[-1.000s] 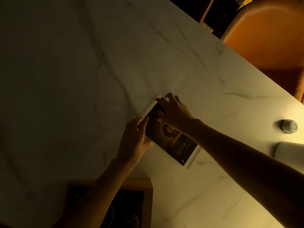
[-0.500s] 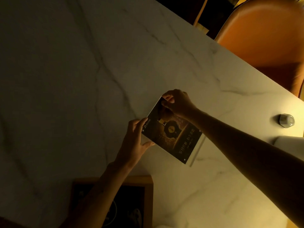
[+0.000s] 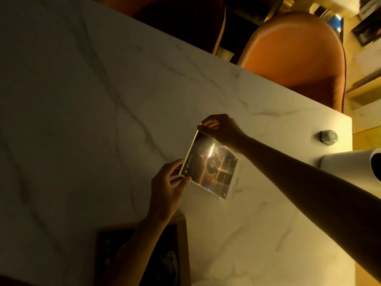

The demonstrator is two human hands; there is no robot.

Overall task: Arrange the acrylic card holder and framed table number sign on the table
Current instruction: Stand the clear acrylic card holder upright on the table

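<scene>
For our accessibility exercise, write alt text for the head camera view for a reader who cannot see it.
Two hands hold an acrylic card holder over a marble table: the left hand pinches its near corner, the right hand its far corner. A framed table number sign lies nearer, under the left forearm; an orange chair stands beyond.

The desk (image 3: pixel 86 112) lies bare to the left; a white cylinder (image 3: pixel 350 165), small faceted object (image 3: pixel 329 137) and framed sign (image 3: pixel 181 240) crowd the right and near edges.
</scene>
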